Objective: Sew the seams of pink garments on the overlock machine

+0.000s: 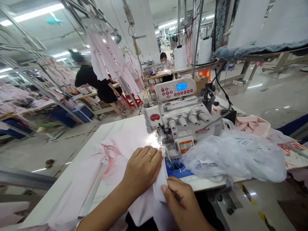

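Note:
A white overlock sewing machine (pixel 178 118) stands on the table with its lamp lit at the needle. Pale pink fabric (pixel 141 205) runs up to its presser foot and hangs over the table's front edge. My left hand (pixel 144 165), a ring on one finger, lies over the fabric close to the needle, fingers together and pressing it. Lower and to the right, my right hand (pixel 179 195) pinches the fabric's edge between thumb and fingers. A pink neckline band (pixel 110 160) shows on the part of the garment spread at the left. The fabric under my left palm is hidden.
A clear plastic bag (pixel 235 154) lies right of the machine, with peach fabric (pixel 253 125) behind it. White thread cones (pixel 180 57) stand behind the machine. One person (pixel 96 81) stands at the left near hanging pink garments (pixel 106 51); another person (pixel 166 65) sits farther back.

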Demonstrator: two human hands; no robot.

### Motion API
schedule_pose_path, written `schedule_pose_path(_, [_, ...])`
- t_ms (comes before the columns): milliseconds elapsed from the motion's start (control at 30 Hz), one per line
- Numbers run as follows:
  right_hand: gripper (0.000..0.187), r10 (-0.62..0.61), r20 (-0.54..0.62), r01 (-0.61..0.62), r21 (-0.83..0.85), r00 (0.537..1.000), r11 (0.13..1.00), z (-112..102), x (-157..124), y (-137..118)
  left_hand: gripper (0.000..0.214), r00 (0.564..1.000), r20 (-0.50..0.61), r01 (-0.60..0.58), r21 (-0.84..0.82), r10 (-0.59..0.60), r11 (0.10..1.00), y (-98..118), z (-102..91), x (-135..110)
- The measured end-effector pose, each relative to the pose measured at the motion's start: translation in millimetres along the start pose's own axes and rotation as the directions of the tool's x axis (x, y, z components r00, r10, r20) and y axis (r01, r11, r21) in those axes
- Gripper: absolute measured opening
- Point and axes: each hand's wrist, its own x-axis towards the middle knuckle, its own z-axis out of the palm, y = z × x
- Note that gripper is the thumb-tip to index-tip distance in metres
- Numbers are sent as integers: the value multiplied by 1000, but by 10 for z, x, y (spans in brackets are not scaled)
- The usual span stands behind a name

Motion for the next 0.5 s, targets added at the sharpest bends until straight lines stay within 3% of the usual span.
schedule_pose_path(100, [36, 32, -32, -30, 57, 999, 998, 35, 120, 3, 23, 994, 79, 74, -58, -69, 996, -100, 72, 16])
schedule_pose_path(200, [35, 39, -11, -38, 79, 999, 996, 57, 195, 22, 26, 967, 120, 246, -210, -224, 946, -180, 158, -137])
schedule_pose_path(300, [35, -20, -4, 20, -36, 1000, 999, 43, 199, 46, 42, 868, 59, 485, -306, -492, 819, -233, 215, -521])
schedule_pose_path(367, [38, -5, 7, 5, -42, 1000, 999, 22, 183, 62, 45, 754, 116, 638, -365, -647, 678, -286, 183, -799])
schedule_pose_path(400, [40, 36, 24, -36, 2, 999, 999, 14, 175, 70, 41, 673, 131, 710, -391, -728, 586, -313, 138, -906])
schedule_pose_path(433, [43, 76, 48, -79, 58, 996, 995, 8, 167, 78, 36, 567, 108, 769, -425, -817, 477, -329, 78, -981])
schedule_pose_path(467, [46, 100, 69, -106, 99, 993, 989, 8, 158, 86, 33, 430, 51, 801, -481, -901, 355, -326, 9, -1019])
schedule_pose_path(500, [49, 98, 78, -106, 107, 992, 989, 14, 146, 95, 32, 266, -11, 794, -564, -964, 226, -295, -61, -1024])
